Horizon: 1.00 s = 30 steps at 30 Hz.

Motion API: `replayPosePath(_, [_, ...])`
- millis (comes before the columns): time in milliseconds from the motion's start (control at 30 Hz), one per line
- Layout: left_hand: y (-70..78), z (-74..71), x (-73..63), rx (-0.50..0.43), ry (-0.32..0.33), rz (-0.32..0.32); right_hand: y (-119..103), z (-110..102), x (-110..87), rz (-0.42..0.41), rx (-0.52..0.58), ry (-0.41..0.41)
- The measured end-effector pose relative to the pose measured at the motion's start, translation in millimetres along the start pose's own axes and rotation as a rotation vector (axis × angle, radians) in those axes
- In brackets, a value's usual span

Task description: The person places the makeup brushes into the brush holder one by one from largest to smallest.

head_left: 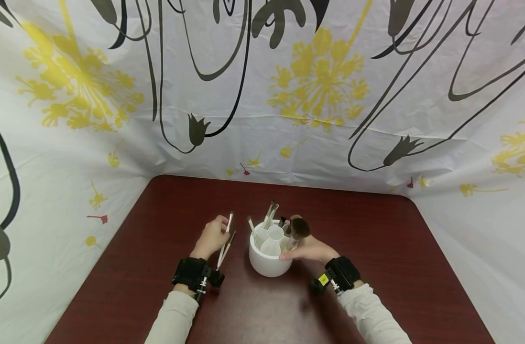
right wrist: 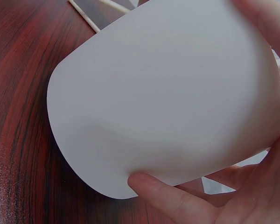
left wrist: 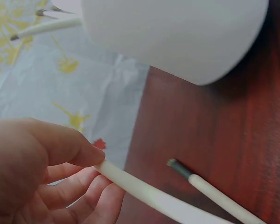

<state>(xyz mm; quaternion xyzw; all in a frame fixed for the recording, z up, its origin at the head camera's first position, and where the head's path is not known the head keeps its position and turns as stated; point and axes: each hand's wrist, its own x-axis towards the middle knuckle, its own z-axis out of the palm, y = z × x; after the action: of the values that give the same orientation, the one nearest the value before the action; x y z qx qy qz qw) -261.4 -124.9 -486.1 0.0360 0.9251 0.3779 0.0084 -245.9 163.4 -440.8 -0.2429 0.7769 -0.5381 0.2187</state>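
A white round brush holder [head_left: 268,265] with several compartments stands upright on the table, makeup brushes [head_left: 267,220] leaning in it. My right hand [head_left: 312,249] grips its right side; in the right wrist view fingers [right wrist: 165,196] spread along the smooth wall [right wrist: 158,93]. A large fluffy brown brush [head_left: 300,228] rises from the holder beside that hand. Left of the holder, my left hand [head_left: 211,238] pinches a thin white-handled makeup brush [left wrist: 154,196] between thumb and fingers. Below it on the table lie more slim brushes [head_left: 225,252], one with a dark ferrule showing in the left wrist view.
The dark red wooden table [head_left: 374,267] has rounded far corners. A white cloth [head_left: 245,110] with yellow and grey flower prints hangs behind the table and at both sides. Black camera mounts [head_left: 191,274] are strapped to both wrists.
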Motion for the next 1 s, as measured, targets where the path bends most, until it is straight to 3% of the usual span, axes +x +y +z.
replayPosePath(400, [23.7,-12.5,-1.8,-0.079,0.054,0.058,-2,0,-0.3,0.001,-0.017,0.005])
replayPosePath(667, [42.4,-23.4,-7.7,-0.168,0.085,0.108,-1,1,0.1,-0.002,-0.013,0.010])
replayPosePath(1000, [63.4,-37.4,-16.7,-0.207,0.132,0.130,-2,1,0.1,-0.002,-0.026,0.010])
